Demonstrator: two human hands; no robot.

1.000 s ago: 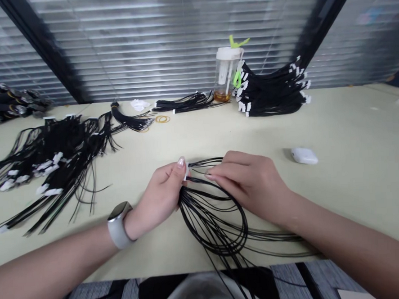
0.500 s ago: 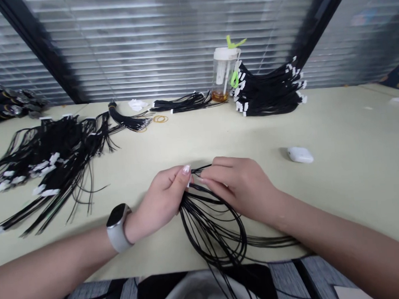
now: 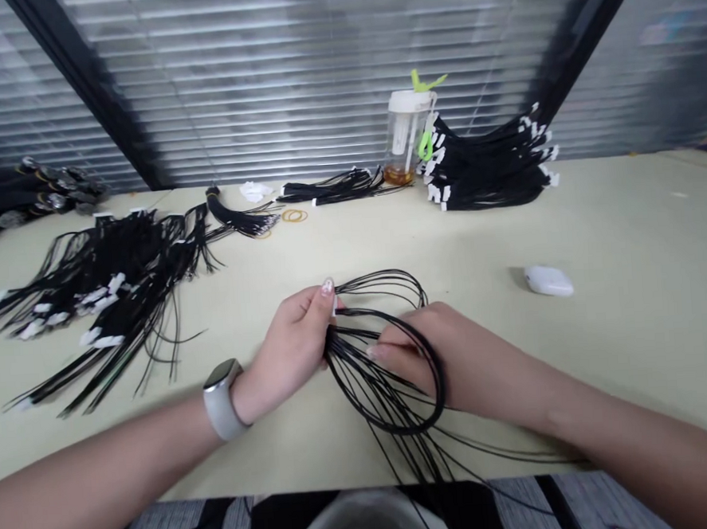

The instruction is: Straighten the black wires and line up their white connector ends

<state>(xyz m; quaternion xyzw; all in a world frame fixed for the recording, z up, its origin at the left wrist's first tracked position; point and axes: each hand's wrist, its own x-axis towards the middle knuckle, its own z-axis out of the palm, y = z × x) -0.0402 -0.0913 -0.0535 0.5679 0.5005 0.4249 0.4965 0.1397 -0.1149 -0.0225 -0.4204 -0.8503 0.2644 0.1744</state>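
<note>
Near the front of the table, my left hand [image 3: 298,332] pinches a bundle of thin black cables [image 3: 393,431] at a white connector [image 3: 334,304], thumb on top. From that grip the cables fan out to the right in loops, and their loose ends hang over the front edge. My right hand [image 3: 434,355] is closed among the strands, its thumb and forefinger together behind a large loop. Strands pass by its fingers, which the loop partly covers. A grey smart band is on my left wrist.
Black cable bundles with white connectors [image 3: 132,270] lie at left; a tied bundle [image 3: 231,214] and rubber bands [image 3: 294,215] are behind. A drink bottle [image 3: 404,138] stands beside stacked cables [image 3: 491,164] at the back. A white earbud case [image 3: 548,280] lies right.
My right hand has moved down and right from beside my left fingertips into the loops. The upper cables now arch outward behind it. My left hand keeps its pinch.
</note>
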